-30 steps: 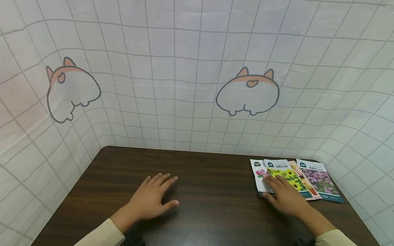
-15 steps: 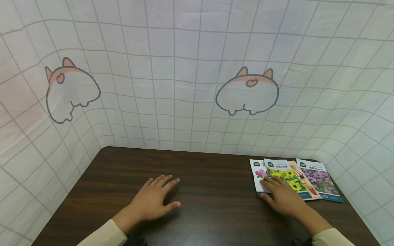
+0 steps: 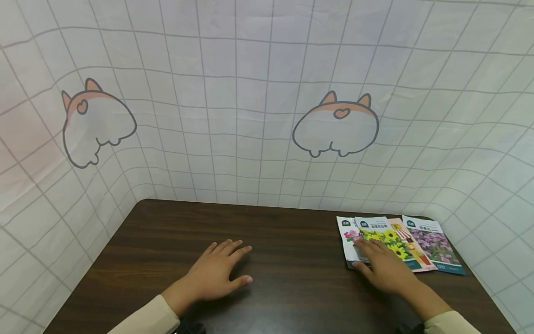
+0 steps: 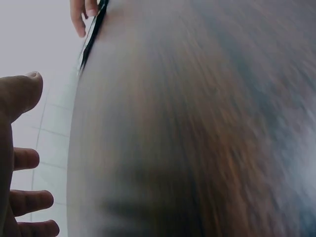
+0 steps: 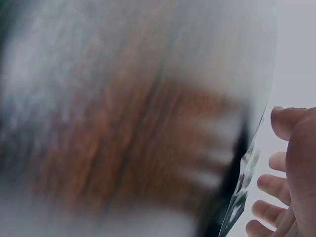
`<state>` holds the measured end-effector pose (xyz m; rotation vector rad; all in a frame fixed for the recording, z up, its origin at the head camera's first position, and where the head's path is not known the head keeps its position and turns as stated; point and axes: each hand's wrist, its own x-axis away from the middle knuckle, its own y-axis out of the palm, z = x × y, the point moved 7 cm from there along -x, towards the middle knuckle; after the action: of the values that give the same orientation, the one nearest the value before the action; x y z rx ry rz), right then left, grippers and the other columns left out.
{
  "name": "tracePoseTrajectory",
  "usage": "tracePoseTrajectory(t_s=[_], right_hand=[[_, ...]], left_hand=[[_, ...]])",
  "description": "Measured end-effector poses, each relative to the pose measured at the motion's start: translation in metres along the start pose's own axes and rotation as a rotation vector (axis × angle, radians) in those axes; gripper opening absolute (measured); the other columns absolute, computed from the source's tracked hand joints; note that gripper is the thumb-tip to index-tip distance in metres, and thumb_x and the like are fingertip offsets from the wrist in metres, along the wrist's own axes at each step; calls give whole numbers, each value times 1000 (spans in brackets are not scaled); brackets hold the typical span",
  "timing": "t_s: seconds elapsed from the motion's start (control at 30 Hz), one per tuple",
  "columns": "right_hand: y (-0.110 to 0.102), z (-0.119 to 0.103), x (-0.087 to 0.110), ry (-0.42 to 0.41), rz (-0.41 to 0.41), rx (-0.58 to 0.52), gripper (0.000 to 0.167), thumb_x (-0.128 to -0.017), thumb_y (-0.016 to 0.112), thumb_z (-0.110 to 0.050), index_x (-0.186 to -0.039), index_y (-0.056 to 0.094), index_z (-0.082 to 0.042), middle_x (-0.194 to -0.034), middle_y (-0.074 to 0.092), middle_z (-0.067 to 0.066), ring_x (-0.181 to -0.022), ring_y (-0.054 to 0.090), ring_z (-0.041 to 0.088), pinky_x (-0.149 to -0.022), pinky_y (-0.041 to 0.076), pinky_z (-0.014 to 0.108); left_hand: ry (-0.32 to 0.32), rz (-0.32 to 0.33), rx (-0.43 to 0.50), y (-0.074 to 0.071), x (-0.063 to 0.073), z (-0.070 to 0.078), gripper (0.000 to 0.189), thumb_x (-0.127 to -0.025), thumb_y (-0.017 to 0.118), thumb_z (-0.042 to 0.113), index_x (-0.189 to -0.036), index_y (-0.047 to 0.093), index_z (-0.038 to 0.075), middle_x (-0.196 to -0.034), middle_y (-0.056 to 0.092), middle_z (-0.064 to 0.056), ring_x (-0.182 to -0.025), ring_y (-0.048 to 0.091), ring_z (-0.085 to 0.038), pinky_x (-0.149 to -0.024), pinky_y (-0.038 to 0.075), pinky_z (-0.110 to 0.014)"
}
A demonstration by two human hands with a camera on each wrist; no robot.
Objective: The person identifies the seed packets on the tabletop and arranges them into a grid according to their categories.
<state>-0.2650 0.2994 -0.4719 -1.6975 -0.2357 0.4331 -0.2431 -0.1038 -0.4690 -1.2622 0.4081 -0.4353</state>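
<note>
Several flat, glossy packets with flower pictures overlap at the table's right side. In the head view, my right hand (image 3: 385, 269) lies palm down, fingers extended over the packet with yellow flowers (image 3: 373, 223) and the pink-flower packet (image 3: 347, 232) at the left. To their right are a peach-coloured packet (image 3: 421, 257) and a purple-flower packet (image 3: 434, 241). The right wrist view catches a shiny packet edge (image 5: 239, 190) below the outstretched fingers. My left hand (image 3: 214, 273), fingers spread and holding nothing, hovers over the table left of centre.
The dark wood-grain table (image 3: 283, 241) fills the lower part of the head view. A white cloth with grey grid lines and cartoon corgi rumps (image 3: 335, 130) hangs behind it and along both sides.
My left hand has drifted to the right. Under my right hand, the pink-flower and yellow-flower packets have slid slightly left; the purple-flower packet has stayed put.
</note>
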Motion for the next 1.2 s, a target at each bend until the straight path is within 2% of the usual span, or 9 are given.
tracePoseTrajectory(t_s=[0.17, 0.4, 0.73, 1.0, 1.2], right_hand=[[-8, 10, 4, 13, 23, -3, 61, -101, 64, -40, -144, 54, 2, -145, 51, 27, -134, 44, 51, -108, 34, 66], [-13, 43, 12, 124, -33, 1, 66, -103, 60, -43, -145, 49, 7, -147, 43, 36, -135, 37, 58, -108, 28, 71], [-8, 91, 24, 213, -74, -23, 68, -105, 56, -43, -144, 46, 11, -145, 40, 43, -131, 34, 64, -105, 25, 75], [-1, 102, 27, 202, -96, -31, 61, -104, 57, -43, -138, 56, 8, -137, 53, 37, -124, 46, 62, -98, 33, 76], [-1, 105, 26, 206, -102, -37, 61, -104, 58, -43, -137, 58, 8, -135, 54, 37, -123, 48, 62, -96, 37, 75]], left_hand=[[51, -26, 6, 3, -11, 17, 75, -97, 53, 68, -158, 41, 24, -161, 38, -10, -148, 33, -38, -115, 22, -66], [118, -55, -22, 14, -31, 44, 73, -99, 49, 68, -158, 39, 27, -162, 36, -7, -149, 31, -34, -117, 22, -63], [169, -72, -44, 24, -44, 67, 71, -100, 46, 68, -158, 39, 28, -162, 36, -6, -149, 31, -33, -117, 24, -62], [185, -104, -30, 35, -54, 77, 72, -100, 43, 69, -159, 38, 29, -163, 35, -4, -150, 29, -32, -118, 23, -61], [192, -118, -24, 41, -60, 88, 70, -100, 43, 70, -158, 39, 31, -163, 35, -3, -150, 29, -30, -118, 23, -60]])
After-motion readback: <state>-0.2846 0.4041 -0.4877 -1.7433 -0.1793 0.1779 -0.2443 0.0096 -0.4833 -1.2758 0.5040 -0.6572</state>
